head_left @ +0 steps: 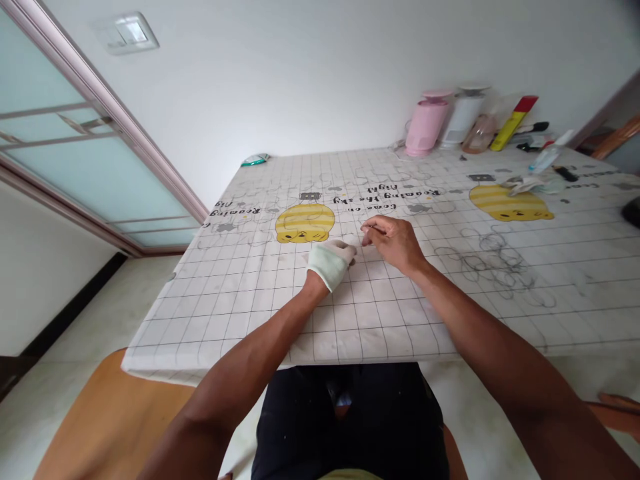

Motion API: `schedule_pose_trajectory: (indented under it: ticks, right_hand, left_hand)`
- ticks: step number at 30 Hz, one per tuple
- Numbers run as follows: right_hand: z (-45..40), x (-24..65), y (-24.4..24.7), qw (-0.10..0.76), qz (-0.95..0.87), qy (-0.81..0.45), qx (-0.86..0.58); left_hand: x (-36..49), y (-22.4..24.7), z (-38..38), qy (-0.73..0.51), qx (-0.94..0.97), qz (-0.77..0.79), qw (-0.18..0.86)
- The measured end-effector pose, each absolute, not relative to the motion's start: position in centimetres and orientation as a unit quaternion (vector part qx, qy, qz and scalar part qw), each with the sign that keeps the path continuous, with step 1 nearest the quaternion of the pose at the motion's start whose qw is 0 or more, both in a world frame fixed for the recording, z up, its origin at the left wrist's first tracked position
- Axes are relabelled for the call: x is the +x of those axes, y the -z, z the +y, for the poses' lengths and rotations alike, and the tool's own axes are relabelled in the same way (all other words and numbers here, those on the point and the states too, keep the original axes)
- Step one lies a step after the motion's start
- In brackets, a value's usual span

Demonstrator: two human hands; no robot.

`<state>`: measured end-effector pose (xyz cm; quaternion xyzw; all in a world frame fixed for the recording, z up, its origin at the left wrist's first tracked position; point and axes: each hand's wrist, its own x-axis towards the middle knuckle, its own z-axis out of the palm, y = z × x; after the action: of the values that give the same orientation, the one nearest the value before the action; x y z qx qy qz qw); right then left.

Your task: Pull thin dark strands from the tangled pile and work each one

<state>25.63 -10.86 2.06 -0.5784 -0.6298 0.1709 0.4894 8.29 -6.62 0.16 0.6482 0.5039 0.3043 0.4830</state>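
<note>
My left hand (331, 261) wears a pale green and white glove and is over the middle of the checked tablecloth (240, 293). Its fingers are curled closed; what they hold, if anything, is too small to name. Just to its right, my bare right hand (393, 241) has thumb and fingertips pinched together, with something small and unclear between them. A gap separates the two hands. Thin dark thread (495, 263) lies in loose loops on the cloth to the right of my right forearm. A printed yellow striped bear (305, 223) shows beyond my left hand.
Along the back right stand a pink cylinder (427, 127), a white cylinder (463, 117), a clear pinkish bottle (479, 135) and a yellow can with red cap (513, 125). A crumpled cloth (543, 181) lies nearer. A green-white packet (255, 160) sits at the back left corner.
</note>
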Motion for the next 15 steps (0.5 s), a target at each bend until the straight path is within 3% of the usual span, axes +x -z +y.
schedule_pose_trajectory:
  ticks: [6,15]
  right_hand:
    - [-11.1,26.0,-2.6,0.464,-0.633,-0.211,-0.583]
    - [-10.7,27.2,-2.5,0.445,-0.643,-0.250,-0.571]
  left_hand:
    - [6.2,-1.5,-5.8,-0.347,0.648,0.534,0.418]
    - [6.1,-2.0,-6.0,-0.302,0.676,0.538,0.402]
